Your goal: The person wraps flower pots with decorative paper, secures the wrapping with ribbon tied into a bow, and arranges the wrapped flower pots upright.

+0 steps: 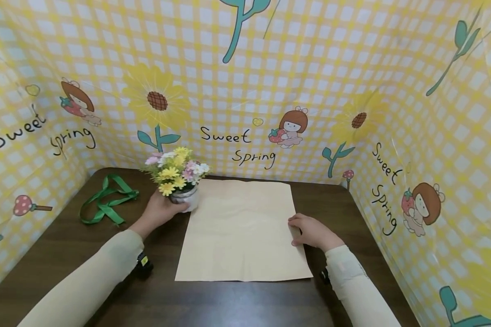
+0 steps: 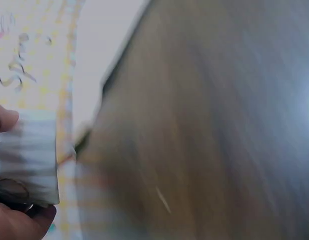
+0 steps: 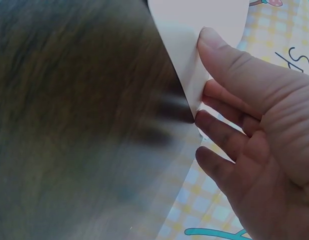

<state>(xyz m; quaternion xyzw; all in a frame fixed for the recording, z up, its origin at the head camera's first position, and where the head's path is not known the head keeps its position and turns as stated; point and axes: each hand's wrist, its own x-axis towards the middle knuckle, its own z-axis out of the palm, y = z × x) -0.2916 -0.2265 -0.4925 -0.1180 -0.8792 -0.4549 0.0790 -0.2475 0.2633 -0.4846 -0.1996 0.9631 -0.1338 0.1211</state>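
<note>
In the head view my left hand point(image 1: 161, 211) grips a small pale pot point(image 1: 187, 198) of yellow, pink and white flowers point(image 1: 176, 170) at the paper's left edge. The left wrist view shows the ridged side of this pot point(image 2: 32, 150) between thumb and fingers point(image 2: 19, 222). A large cream sheet of paper point(image 1: 241, 231) lies in the middle of the table. At its right edge my right hand point(image 1: 313, 231) pinches the paper. From the right wrist, the thumb lies over the sheet point(image 3: 182, 45), with the other fingers point(image 3: 222, 132) along and under its edge.
A loosely looped green ribbon point(image 1: 110, 200) lies on the dark wooden table point(image 1: 147, 299), left of the flower pot. Yellow checked cloth point(image 1: 245, 91) with printed flowers and figures walls in the table's back and both sides.
</note>
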